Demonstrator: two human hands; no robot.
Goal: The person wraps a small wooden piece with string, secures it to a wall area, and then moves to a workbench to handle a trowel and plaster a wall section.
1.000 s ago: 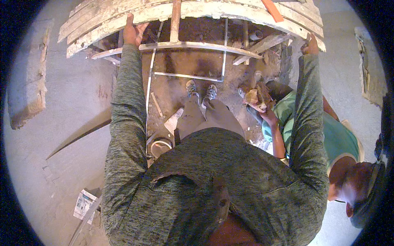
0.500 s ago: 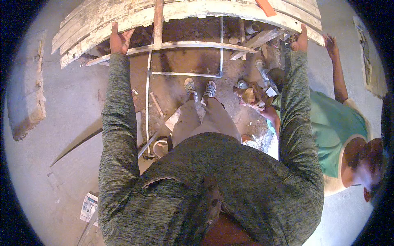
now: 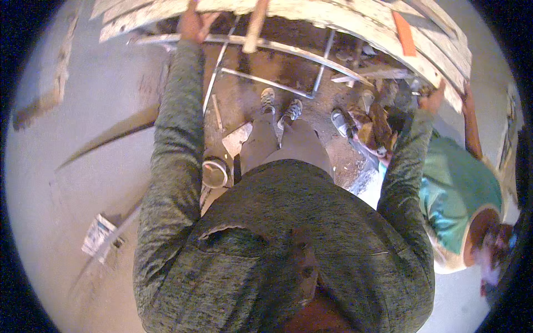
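Both my arms reach forward to a platform of pale, worn wooden planks (image 3: 327, 15) at the top of the view. My left hand (image 3: 192, 25) is closed on its near edge, thumb up over the front plank. Farther right, my right hand (image 3: 432, 101) grips the same edge near the platform's right end; its fingers are slightly blurred. Between my hands a wooden post (image 3: 255, 28) crosses the edge, and an orange strip (image 3: 405, 34) lies on the planks. Under the platform runs a thin curved-looking wooden batten (image 3: 294, 51), close by my left hand.
A co-worker in a green top (image 3: 463, 188) bends at the right, one arm (image 3: 471, 125) raised to the platform's end, near a brown crumpled object (image 3: 373, 130). White pipes (image 3: 266, 82) lie ahead of my feet. A bucket (image 3: 214, 173) stands left of my legs.
The view has turned, so the platform now slants down to the right. Both hands keep their grip on its edge. The co-worker's raised hand now meets the platform's right end.
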